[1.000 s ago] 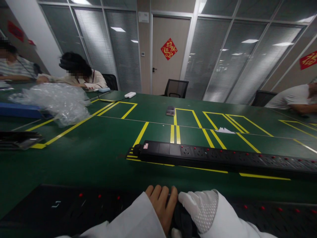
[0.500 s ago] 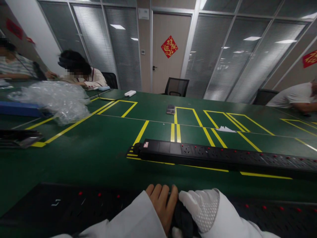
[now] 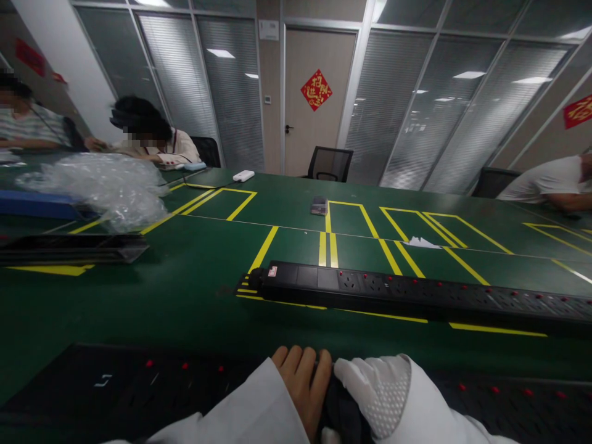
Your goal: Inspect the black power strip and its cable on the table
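The white-gloved right hand [image 3: 378, 390] grasps a black part [image 3: 343, 407] at the near power strip [image 3: 152, 385], the bare left hand [image 3: 303, 379] bends beside it, its hold impossible to tell, and beyond are another power strip [image 3: 416, 297], crumpled plastic [image 3: 104, 185] and a red door sign [image 3: 317, 90] reading "招财进宝".

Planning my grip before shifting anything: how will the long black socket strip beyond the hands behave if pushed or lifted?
The socket strip is probably stiff: it looks boxy and lies straight. Its long row of sockets suggests some weight, so lifting by one end could feel awkward. Flat-sided, it seems likelier to slide than roll.
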The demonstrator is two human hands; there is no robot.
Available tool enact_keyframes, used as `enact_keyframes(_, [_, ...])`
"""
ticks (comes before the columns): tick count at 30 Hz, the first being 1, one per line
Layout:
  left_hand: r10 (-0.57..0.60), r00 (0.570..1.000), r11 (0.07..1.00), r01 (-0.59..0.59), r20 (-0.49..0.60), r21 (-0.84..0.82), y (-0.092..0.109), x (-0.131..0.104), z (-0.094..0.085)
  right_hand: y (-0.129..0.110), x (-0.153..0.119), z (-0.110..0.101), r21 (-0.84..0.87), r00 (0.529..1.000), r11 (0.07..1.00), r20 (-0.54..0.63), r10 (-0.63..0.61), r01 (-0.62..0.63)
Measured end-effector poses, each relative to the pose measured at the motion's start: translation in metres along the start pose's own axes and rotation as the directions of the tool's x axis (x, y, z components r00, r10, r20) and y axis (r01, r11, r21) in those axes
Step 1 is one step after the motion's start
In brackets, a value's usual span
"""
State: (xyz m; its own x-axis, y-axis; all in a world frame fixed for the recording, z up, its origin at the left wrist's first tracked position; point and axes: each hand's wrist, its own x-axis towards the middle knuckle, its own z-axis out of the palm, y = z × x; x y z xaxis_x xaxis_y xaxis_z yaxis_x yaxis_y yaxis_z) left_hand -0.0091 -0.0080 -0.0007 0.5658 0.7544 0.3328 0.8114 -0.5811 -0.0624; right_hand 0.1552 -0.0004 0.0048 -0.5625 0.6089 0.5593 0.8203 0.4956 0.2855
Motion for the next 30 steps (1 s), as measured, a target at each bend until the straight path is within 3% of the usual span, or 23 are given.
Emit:
enact_keyframes(11, [-0.008,0.999,1.0,0.008,-0.037,0.015,0.001,0.0,0.004,-0.005,0.001,0.006,0.007,0.984,0.998,-0.167,0.069,-0.068])
enact_keyframes(17, [-0.018,0.996,0.999,0.02,-0.085,0.03,0.002,-0.002,0.008,-0.009,0.006,0.008,0.039,0.974,0.993,-0.198,0.113,-0.108])
enact_keyframes(22, [-0.023,0.997,0.999,0.025,-0.067,0.025,0.002,-0.002,0.01,-0.011,0.009,0.012,-0.018,0.935,0.989,-0.33,0.129,-0.143])
enact_keyframes(30, [0.001,0.999,0.999,0.001,-0.051,0.035,0.0,-0.001,0.007,-0.003,0.004,0.004,-0.006,0.989,1.0,-0.147,-0.008,0.007])
